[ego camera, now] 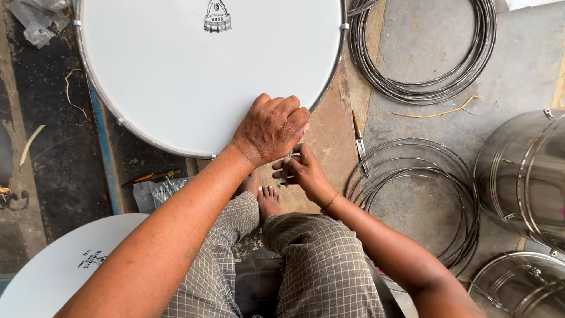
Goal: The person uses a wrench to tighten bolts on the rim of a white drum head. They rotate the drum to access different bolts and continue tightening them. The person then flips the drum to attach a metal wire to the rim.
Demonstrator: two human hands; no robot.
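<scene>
Large round white drum with a thin metal rim (pixel 194 76), lying flat on the floor, filling the upper left of the view. Left hand (pixel 271 128) resting palm down on the near edge of that drum head, fingers curled together over the rim, pressing rather than pinching. Right hand (pixel 301 171) just below the drum's near edge, fingertips pinched shut on a small silvery metal fitting (pixel 286 175), too small to make out more. Both hands nearly touching, right tucked under left.

Bare foot (pixel 269 200) just below the hands, near the drum's edge, with checked grey trouser legs (pixel 318 265) beneath. Thin gold-coloured bangle (pixel 329 204) on the right wrist.

Coil of grey metal hoops (pixel 424 53) to the right of the drum, flat on the concrete. Second, looser set of thin metal rings (pixel 412 200) below that coil, right of the hands. Slim metal tool with a brown handle (pixel 359 138) between the drum's rim and those rings. Shiny steel drum shells (pixel 524 176) far right of the drum. Second white drum head (pixel 65 265) below the first, at the lower left. Clear plastic bag of small parts (pixel 156 191) just under the drum's lower edge.
</scene>
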